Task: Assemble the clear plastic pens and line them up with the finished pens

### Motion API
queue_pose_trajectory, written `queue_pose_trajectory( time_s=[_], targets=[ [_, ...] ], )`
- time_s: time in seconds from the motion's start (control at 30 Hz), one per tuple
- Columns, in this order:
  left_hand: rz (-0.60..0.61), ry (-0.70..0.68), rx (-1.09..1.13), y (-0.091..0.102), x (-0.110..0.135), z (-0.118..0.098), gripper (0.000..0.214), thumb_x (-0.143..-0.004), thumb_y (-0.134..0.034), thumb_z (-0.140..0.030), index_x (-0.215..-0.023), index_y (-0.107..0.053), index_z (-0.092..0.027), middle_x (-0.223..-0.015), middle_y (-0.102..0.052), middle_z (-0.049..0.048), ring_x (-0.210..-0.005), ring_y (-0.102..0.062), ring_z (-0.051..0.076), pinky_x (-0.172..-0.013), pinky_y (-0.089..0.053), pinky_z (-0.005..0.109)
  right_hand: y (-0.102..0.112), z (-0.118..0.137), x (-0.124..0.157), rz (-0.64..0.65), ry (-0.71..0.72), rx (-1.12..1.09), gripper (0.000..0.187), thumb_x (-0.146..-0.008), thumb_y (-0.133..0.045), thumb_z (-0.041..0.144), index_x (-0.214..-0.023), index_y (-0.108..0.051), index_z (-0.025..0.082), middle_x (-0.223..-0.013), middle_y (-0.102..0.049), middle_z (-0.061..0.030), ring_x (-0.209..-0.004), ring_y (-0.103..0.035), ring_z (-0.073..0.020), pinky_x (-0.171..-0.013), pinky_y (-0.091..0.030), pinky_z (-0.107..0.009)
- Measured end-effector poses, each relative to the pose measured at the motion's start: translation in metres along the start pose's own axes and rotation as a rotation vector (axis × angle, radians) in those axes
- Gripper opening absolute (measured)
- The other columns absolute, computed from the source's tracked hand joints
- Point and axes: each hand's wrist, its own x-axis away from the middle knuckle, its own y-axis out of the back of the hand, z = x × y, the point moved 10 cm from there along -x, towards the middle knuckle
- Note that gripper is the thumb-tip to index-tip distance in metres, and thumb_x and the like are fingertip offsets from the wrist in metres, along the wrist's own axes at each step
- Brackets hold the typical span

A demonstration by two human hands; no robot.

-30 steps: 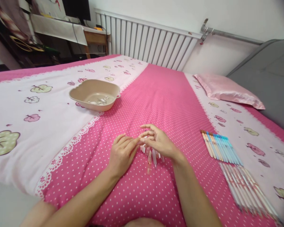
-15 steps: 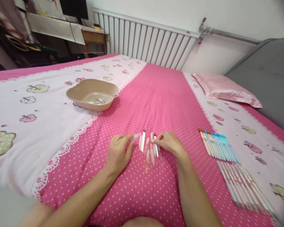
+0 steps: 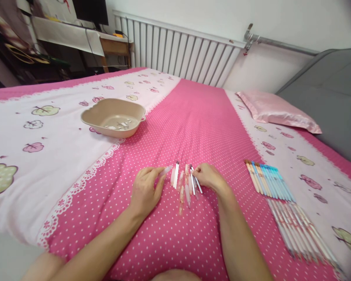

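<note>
Head view: pen parts being handled by two bare hands on a pink dotted bedspread (image 3: 193,125).
A clear pen piece (image 3: 166,170) is being pinched between the thumb and curled fingers of the left hand (image 3: 144,191), just left of a small cluster of pen parts (image 3: 181,186) that is lying on the bedspread between the hands. A thin white pen piece (image 3: 197,184) at the cluster's right edge is being gripped by the bent fingertips of the right hand (image 3: 210,177). A row of pens (image 3: 267,180) is being kept well to the right, and a beige bowl (image 3: 97,114) with small bits inside is being kept far to the left.
</note>
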Motion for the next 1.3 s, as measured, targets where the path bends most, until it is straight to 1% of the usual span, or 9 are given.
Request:
queue_pose_trajectory(
  time_s=[0.07, 0.13, 0.27, 0.33, 0.4, 0.5, 0.6, 0.97, 1.3],
  targets=[
    [-0.003, 0.008, 0.003, 0.0, 0.001, 0.001, 0.018, -0.089, -0.048, -0.025, -0.101, -0.059, -0.018, -0.088, -0.068, 0.0045, -0.082, -0.06, 0.019, -0.077, -0.046, 0.033, 0.002, -0.001, 0.0, -0.016, -0.002, -0.017, 0.034, -0.074, -0.049, 0.023, -0.04, -0.045, 0.019, -0.041, -0.047, 0.0003, -0.04, -0.043, -0.0105, -0.045, -0.026, -0.024],
    [-0.006, 0.012, 0.007, 0.0, 0.001, 0.002, 0.017, -0.089, -0.048, -0.024, -0.101, -0.059, -0.018, -0.088, -0.067, 0.0046, -0.082, -0.06, 0.019, -0.077, -0.046, 0.033, 0.006, -0.003, 0.0, -0.046, -0.01, -0.039, 0.031, -0.077, -0.047, 0.023, -0.047, -0.055, 0.018, -0.048, -0.056, -0.002, -0.045, -0.049, -0.0116, -0.047, -0.029, -0.023],
    [-0.017, 0.011, 0.014, 0.001, 0.001, 0.003, 0.016, -0.088, -0.049, -0.022, -0.1, -0.058, -0.016, -0.089, -0.067, 0.0057, -0.084, -0.059, 0.019, -0.079, -0.046, 0.033, 0.021, 0.001, 0.002, -0.138, 0.003, -0.106, 0.027, -0.084, -0.042, 0.026, -0.079, -0.068, 0.018, -0.073, -0.069, -0.0055, -0.065, -0.061, -0.0153, -0.057, -0.038, -0.024],
    [-0.034, 0.017, 0.005, 0.003, 0.001, 0.004, 0.015, -0.088, -0.049, -0.021, -0.098, -0.058, -0.015, -0.089, -0.066, 0.006, -0.085, -0.058, 0.019, -0.079, -0.045, 0.033, 0.03, 0.012, 0.004, -0.195, 0.104, -0.231, 0.027, -0.085, -0.044, 0.027, -0.093, -0.068, 0.018, -0.083, -0.07, -0.0052, -0.074, -0.063, -0.0166, -0.064, -0.043, -0.026],
    [-0.052, 0.029, -0.008, 0.005, 0.001, 0.005, 0.014, -0.088, -0.049, -0.02, -0.097, -0.058, -0.015, -0.089, -0.066, 0.0058, -0.085, -0.057, 0.019, -0.078, -0.044, 0.034, 0.039, 0.03, 0.01, -0.227, 0.277, -0.409, 0.026, -0.085, -0.049, 0.029, -0.099, -0.068, 0.019, -0.092, -0.071, -0.0051, -0.083, -0.063, -0.0174, -0.073, -0.045, -0.028],
    [-0.08, 0.055, -0.035, 0.009, 0.001, 0.008, 0.013, -0.087, -0.048, -0.018, -0.096, -0.058, -0.016, -0.087, -0.066, 0.0054, -0.083, -0.056, 0.02, -0.078, -0.042, 0.036, 0.046, 0.054, 0.02, -0.218, 0.495, -0.539, 0.023, -0.085, -0.054, 0.032, -0.098, -0.07, 0.022, -0.099, -0.07, -0.0036, -0.094, -0.061, -0.0182, -0.084, -0.044, -0.032],
    [-0.098, 0.093, -0.058, 0.012, 0.001, 0.011, 0.013, -0.087, -0.048, -0.018, -0.096, -0.058, -0.016, -0.087, -0.066, 0.0053, -0.083, -0.056, 0.021, -0.078, -0.041, 0.037, 0.048, 0.065, 0.027, -0.224, 0.58, -0.508, 0.021, -0.085, -0.055, 0.033, -0.096, -0.071, 0.025, -0.095, -0.07, -0.0022, -0.094, -0.059, -0.0186, -0.085, -0.042, -0.033],
    [-0.101, 0.102, -0.074, 0.014, 0.002, 0.012, 0.013, -0.087, -0.048, -0.018, -0.095, -0.058, -0.016, -0.085, -0.065, 0.0047, -0.081, -0.055, 0.02, -0.076, -0.04, 0.035, 0.04, 0.074, 0.031, -0.197, 0.629, -0.369, 0.019, -0.086, -0.056, 0.03, -0.096, -0.071, 0.025, -0.085, -0.067, -0.0029, -0.084, -0.055, -0.0185, -0.077, -0.04, -0.032],
    [-0.096, 0.085, -0.071, 0.013, 0.003, 0.011, 0.013, -0.086, -0.05, -0.018, -0.095, -0.059, -0.014, -0.085, -0.065, 0.0057, -0.082, -0.055, 0.021, -0.077, -0.04, 0.036, 0.041, 0.075, 0.032, -0.219, 0.632, -0.341, 0.019, -0.087, -0.055, 0.03, -0.096, -0.071, 0.026, -0.088, -0.068, -0.0026, -0.085, -0.055, -0.0183, -0.078, -0.04, -0.033]
  ],
)
